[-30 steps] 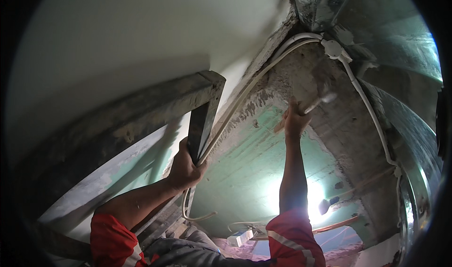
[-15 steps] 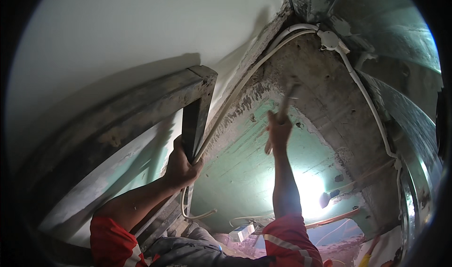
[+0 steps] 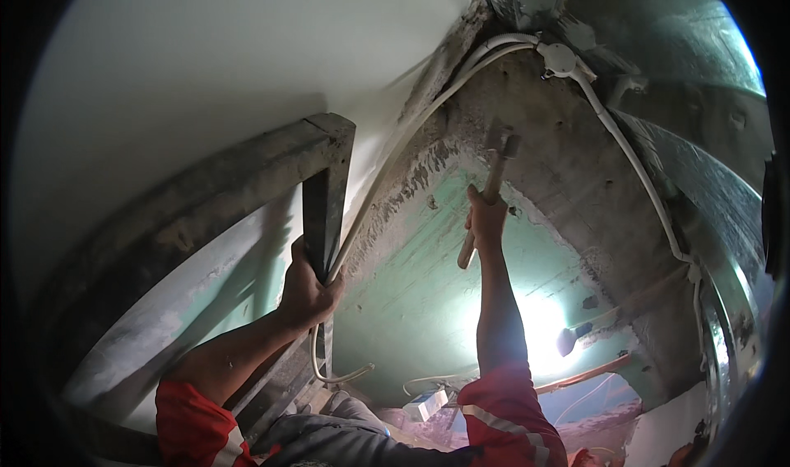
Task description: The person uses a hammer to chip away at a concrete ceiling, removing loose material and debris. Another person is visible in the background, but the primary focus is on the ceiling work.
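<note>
So, right hand (image 3: 487,220) has fingers tight round hammer (image 3: 494,179); left hand (image 3: 311,292) grips metal frame (image 3: 322,216), cable (image 3: 361,220) at its fingers. Stray swing could nick that cable.

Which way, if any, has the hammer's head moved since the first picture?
Yes: the hammer's head has moved left, judged against the round white box in the corner.

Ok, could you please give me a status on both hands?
Right hand gripping hammer; left hand gripping metal frame post; pale cable running against left hand, close beside post.
</note>
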The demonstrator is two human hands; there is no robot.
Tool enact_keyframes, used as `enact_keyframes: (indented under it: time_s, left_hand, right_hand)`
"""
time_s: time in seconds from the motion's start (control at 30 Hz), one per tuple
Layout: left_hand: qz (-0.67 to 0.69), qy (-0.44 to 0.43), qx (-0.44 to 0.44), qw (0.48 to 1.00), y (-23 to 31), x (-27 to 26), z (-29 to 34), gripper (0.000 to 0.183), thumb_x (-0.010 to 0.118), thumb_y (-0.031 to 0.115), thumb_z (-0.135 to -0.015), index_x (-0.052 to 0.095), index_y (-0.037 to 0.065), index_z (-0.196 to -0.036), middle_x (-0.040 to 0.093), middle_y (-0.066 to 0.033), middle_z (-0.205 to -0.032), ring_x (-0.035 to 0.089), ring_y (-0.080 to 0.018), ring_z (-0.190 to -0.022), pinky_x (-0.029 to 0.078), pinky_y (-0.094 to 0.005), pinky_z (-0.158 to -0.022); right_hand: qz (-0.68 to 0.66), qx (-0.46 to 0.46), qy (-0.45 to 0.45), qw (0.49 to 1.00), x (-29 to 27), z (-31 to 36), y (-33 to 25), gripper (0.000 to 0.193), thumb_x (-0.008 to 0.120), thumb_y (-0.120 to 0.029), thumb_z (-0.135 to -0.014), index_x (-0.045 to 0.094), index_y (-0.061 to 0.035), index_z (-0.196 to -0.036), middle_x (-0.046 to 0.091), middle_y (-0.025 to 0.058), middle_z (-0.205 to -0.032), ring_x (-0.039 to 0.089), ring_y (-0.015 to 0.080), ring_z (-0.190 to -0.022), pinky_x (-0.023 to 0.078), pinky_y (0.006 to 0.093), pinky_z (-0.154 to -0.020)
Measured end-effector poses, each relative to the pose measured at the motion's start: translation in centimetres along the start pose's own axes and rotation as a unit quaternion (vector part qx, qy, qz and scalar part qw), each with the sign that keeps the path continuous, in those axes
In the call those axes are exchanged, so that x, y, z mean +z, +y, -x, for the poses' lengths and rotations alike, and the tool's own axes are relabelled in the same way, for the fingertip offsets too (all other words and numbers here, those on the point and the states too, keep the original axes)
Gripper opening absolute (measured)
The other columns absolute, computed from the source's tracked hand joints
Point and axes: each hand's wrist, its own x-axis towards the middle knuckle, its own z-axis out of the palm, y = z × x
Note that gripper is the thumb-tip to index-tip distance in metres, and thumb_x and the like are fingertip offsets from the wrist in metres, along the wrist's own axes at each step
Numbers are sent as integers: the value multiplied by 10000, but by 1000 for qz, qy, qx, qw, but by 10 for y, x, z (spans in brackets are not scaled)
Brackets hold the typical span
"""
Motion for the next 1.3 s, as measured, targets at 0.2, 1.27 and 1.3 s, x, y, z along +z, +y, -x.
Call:
enact_keyframes:
  time_s: [0.2, 1.27, 1.3]
  left_hand:
    - [-3, 28, 20, 999, 1, -1, -4, 559, 660, 123, -848, 317, -46, -1255, 591, -154, -957, 632, -234, -829, 514, -350, -767]
    - [26, -12, 19, 999, 9, 5, -1, 556, 655, 102, -829, 320, -42, -1249, 588, -161, -955, 632, -242, -833, 513, -355, -769]
    - [24, -16, 11, 1000, 10, 8, 0, 553, 655, 102, -830, 323, -43, -1247, 586, -160, -957, 632, -241, -832, 513, -355, -767]
  right_hand:
    - [-196, -268, 127, 935, -10, 11, -76, 303, 697, -219, -893, 524, -62, -700, 472, 3, -494, 470, 116, -426, 390, 302, -442]
    - [62, -102, 21, 993, -13, -37, 11, 371, 738, -292, -822, 628, 62, -812, 583, 79, -661, 543, 156, -642, 445, 364, -604]
    - [135, -72, -2, 988, -20, -50, 34, 377, 737, -297, -823, 630, 65, -822, 587, 83, -665, 551, 167, -641, 450, 365, -608]
